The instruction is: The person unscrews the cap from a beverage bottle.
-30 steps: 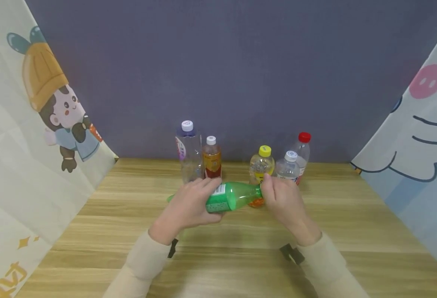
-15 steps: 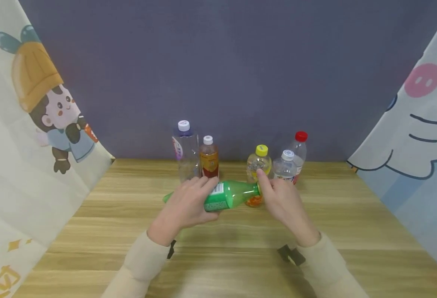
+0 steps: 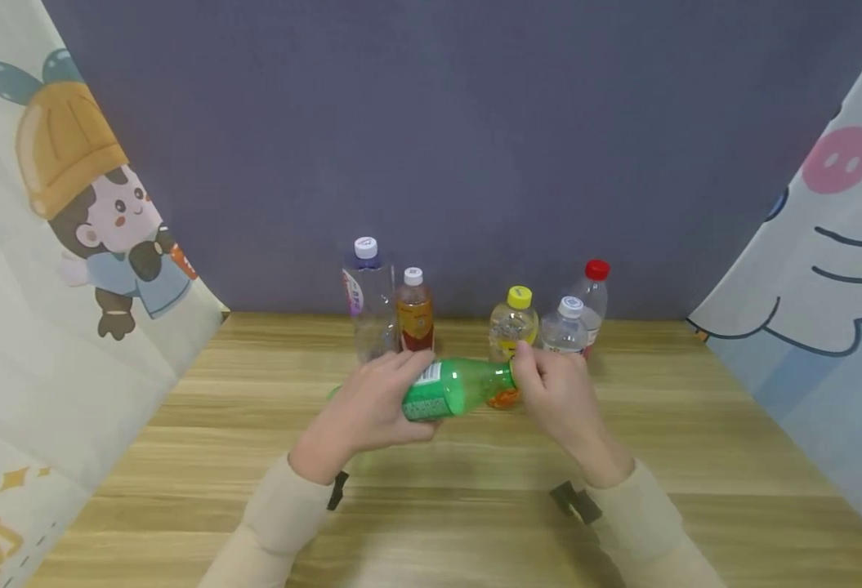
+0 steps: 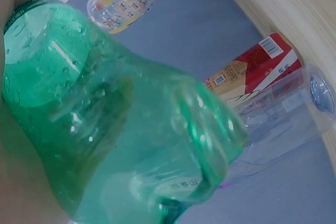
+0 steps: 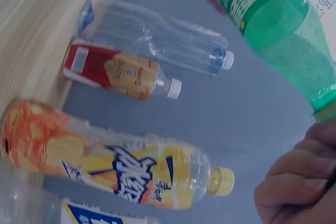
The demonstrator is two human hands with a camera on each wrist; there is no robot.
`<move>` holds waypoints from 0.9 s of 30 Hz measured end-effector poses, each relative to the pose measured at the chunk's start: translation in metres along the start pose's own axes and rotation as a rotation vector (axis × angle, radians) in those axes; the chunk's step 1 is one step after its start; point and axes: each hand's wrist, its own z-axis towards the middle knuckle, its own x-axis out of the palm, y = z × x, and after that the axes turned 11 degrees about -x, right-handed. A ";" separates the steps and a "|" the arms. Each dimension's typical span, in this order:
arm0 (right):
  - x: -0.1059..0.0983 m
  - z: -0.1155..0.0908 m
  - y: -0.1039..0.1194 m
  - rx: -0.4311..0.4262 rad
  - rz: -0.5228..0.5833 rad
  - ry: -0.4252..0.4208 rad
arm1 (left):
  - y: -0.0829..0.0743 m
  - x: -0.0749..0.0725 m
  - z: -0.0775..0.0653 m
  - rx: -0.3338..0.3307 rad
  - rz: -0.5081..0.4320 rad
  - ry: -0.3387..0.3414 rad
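Note:
A green plastic bottle [image 3: 467, 386] lies sideways in the air above the table, its neck pointing right. My left hand [image 3: 379, 400] grips its body around the label. At the neck end, my right hand [image 3: 559, 396] has curled fingers round the cap [image 5: 326, 109], which they mostly hide. Drops and a little liquid show through the bottle's lower part in the left wrist view. Behind it stands a bottle with a yellow cap [image 3: 520, 299], partly covered by the green neck. Just beyond my right hand is a clear bottle with a white cap [image 3: 566, 327].
Farther back left stand a tall clear bottle [image 3: 376, 306] and a bottle with a red and brown label [image 3: 416, 314]. A red-capped bottle [image 3: 594, 298] stands at the back right. The wooden table [image 3: 431, 523] meets a dark backdrop [image 3: 431, 147]; printed cloths hang at both sides.
The whole head view shifts slightly sideways. Both hands keep their places on the green bottle; my right thumb lifts a little, then lowers again.

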 end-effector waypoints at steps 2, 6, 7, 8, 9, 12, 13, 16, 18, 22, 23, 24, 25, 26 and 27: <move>0.000 0.000 -0.002 -0.064 0.003 -0.003 | -0.001 -0.001 0.000 -0.006 -0.009 0.009; -0.002 0.000 -0.001 -0.002 -0.005 0.078 | 0.000 -0.001 0.001 -0.004 0.033 0.002; -0.004 0.001 0.001 0.052 -0.013 0.111 | 0.001 0.000 0.001 0.000 0.049 -0.005; -0.005 0.001 0.003 0.113 -0.024 0.150 | 0.001 0.000 0.001 0.003 0.066 -0.010; -0.006 0.002 0.005 0.181 -0.030 0.188 | 0.001 0.001 0.001 0.006 0.078 -0.011; -0.009 0.005 0.010 0.341 -0.059 0.289 | 0.001 0.002 0.001 0.018 0.115 -0.022; -0.010 0.006 0.010 0.366 -0.056 0.309 | 0.000 0.003 0.001 0.020 0.122 -0.024; -0.010 0.006 0.009 0.386 -0.028 0.320 | 0.000 0.004 0.000 0.025 0.133 -0.031; -0.009 0.005 0.008 0.372 0.004 0.290 | -0.001 0.004 0.000 0.025 0.127 -0.030; -0.008 0.004 0.008 0.328 0.036 0.222 | -0.002 0.003 0.000 0.012 0.098 -0.013; -0.008 0.004 0.007 0.306 0.035 0.206 | -0.002 0.003 0.000 0.006 0.083 -0.003; -0.007 0.004 0.007 0.278 0.033 0.189 | -0.002 0.003 0.000 -0.002 0.067 0.009; -0.007 0.004 0.006 0.246 0.026 0.174 | -0.002 0.002 0.000 -0.010 0.050 0.022; -0.006 0.003 0.005 0.214 0.020 0.159 | -0.002 0.002 0.000 -0.016 0.036 0.033; -0.006 0.003 0.005 0.183 0.014 0.147 | -0.002 0.002 0.000 -0.022 0.023 0.042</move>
